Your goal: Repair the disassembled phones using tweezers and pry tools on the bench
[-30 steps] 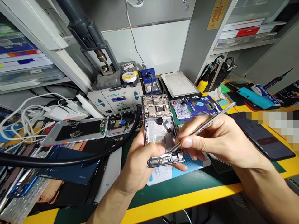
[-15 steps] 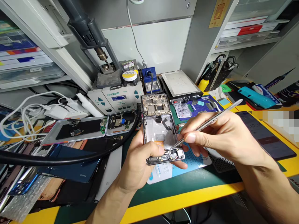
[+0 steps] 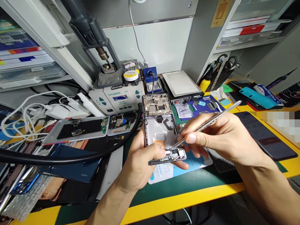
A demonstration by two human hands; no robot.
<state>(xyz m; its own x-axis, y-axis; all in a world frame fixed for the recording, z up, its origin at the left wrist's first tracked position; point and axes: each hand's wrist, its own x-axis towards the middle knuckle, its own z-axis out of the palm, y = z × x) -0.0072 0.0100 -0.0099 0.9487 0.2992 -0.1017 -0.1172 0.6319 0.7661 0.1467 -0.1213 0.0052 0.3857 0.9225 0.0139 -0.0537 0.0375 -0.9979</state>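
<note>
Clasping 1 opened phone (image 3: 161,125) in 1 closed left hand (image 3: 137,165), pinching 1 metal tool (image 3: 220,115) tight in 1 right hand (image 3: 220,137), tip-down at the phone's lower end (image 3: 173,154)!

Opened phone (image 3: 161,129): innards exposed, PCB (image 3: 157,106) up top, silvery bay (image 3: 152,131) mid w/ dark flex (image 3: 167,125) + orange strip (image 3: 159,143), small assy (image 3: 174,153) at btm. Open side up in L hand (image 3: 137,159), top end away. Slim metal tool (image 3: 214,118) slanted in R hand (image 3: 215,137), tip by bay's btm edge, contact unclear.
</note>
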